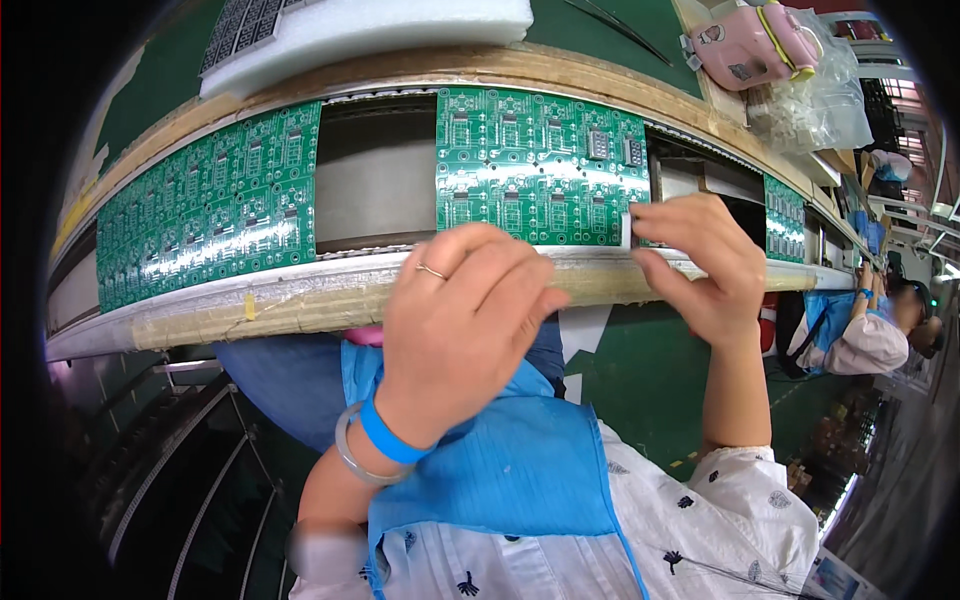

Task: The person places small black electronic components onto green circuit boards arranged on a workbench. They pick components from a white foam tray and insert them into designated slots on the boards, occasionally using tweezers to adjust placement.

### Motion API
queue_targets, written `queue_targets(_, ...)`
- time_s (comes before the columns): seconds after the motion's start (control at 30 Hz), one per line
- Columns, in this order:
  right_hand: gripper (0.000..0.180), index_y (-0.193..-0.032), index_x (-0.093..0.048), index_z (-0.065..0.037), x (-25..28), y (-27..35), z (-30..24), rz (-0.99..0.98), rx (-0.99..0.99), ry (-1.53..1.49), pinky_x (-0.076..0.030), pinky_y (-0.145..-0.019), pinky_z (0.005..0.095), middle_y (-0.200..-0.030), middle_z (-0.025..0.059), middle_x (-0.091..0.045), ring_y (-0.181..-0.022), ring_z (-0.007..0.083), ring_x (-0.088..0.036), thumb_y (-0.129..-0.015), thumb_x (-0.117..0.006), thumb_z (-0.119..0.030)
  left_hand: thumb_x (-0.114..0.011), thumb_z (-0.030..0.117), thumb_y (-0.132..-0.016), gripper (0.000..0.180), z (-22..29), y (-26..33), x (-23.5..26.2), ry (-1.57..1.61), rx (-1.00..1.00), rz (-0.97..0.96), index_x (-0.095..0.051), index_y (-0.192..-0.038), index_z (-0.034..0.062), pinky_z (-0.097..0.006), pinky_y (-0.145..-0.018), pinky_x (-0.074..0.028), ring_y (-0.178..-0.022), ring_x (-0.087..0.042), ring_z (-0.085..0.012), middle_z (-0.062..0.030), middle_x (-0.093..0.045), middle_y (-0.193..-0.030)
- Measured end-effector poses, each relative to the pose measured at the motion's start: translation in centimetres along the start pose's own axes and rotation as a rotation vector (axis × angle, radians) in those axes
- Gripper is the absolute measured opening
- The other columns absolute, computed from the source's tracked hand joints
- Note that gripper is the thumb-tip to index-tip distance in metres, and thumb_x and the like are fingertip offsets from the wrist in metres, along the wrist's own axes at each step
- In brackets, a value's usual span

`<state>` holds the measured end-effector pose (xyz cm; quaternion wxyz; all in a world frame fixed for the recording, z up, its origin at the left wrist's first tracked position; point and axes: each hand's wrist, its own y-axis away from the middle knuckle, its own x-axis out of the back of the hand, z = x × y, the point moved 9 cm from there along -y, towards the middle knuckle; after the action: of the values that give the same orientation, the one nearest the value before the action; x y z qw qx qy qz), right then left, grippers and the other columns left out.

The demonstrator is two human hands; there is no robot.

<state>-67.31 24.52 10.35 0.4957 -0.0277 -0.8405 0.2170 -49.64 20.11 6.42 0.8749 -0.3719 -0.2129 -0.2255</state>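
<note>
A green circuit board (480, 150) lies on the rail line in front of me. Two small digit displays (598, 146) sit side by side in its upper right part. At the board's lower right corner my right hand (710, 265) pinches another small digit display (627, 231) between thumb and fingers, its pale side showing. My left hand (460, 320) hovers by the near rail, below the board, its fingers curled in. Whatever those fingers hold, if anything, is hidden under the hand.
Another green circuit board (215, 205) lies to the left, a further board (785, 220) far right. Beyond the far rail are white foam (380, 45) bearing dark displays, tweezers (622, 30), a pink container (755, 48) and a plastic bag (820, 110). A co-worker (850, 335) is at right.
</note>
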Motion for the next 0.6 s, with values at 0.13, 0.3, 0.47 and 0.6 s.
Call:
queue_targets(0.13,0.023,-0.099,-0.077,-0.007,-1.9,-0.1,1.5,-0.082,0.032,0.151,-0.049,-0.086,0.0377,-0.106,0.0038,-0.077,-0.095,0.0231,-0.070,-0.076,-0.082,-0.004,-0.080,0.024,-0.083,0.025,-0.8,0.5,-0.3,-0.161,-0.043,-0.027,-0.073,-0.101,0.0072,-0.041,-0.085,-0.049,-0.102,-0.067,-0.0265,-0.0052,-0.073,-0.105)
queue_targets(0.3,0.023,-0.098,-0.077,-0.007,-3.1,-0.1,1.5,-0.134,0.062,0.196,-0.048,-0.085,0.0365,-0.105,0.0039,-0.077,-0.094,0.0222,-0.070,-0.076,-0.083,-0.005,-0.082,0.022,-0.082,0.027,-1.2,1.3,-0.6,-0.201,-0.050,-0.026,-0.073,-0.102,0.0072,-0.041,-0.087,-0.046,-0.101,-0.067,-0.0232,-0.0038,-0.073,-0.107)
queue_targets(0.47,0.023,-0.097,-0.077,-0.007,-3.3,-0.1,1.4,-0.141,0.068,0.213,-0.048,-0.085,0.0369,-0.104,0.0037,-0.077,-0.093,0.0219,-0.070,-0.076,-0.083,-0.005,-0.082,0.021,-0.081,0.026,-1.4,1.4,-0.6,-0.212,-0.047,-0.007,-0.072,-0.102,0.0079,-0.040,-0.086,-0.044,-0.098,-0.068,-0.0214,-0.0027,-0.073,-0.105)
queue_targets(0.6,0.023,-0.097,-0.078,-0.007,-3.2,-0.3,1.3,-0.157,0.060,0.224,-0.048,-0.085,0.0374,-0.104,0.0035,-0.077,-0.093,0.0218,-0.070,-0.076,-0.083,-0.005,-0.083,0.020,-0.081,0.025,-1.5,1.3,-0.6,-0.221,-0.042,-0.010,-0.072,-0.100,0.0084,-0.039,-0.085,-0.043,-0.097,-0.068,-0.0201,-0.0018,-0.073,-0.104)
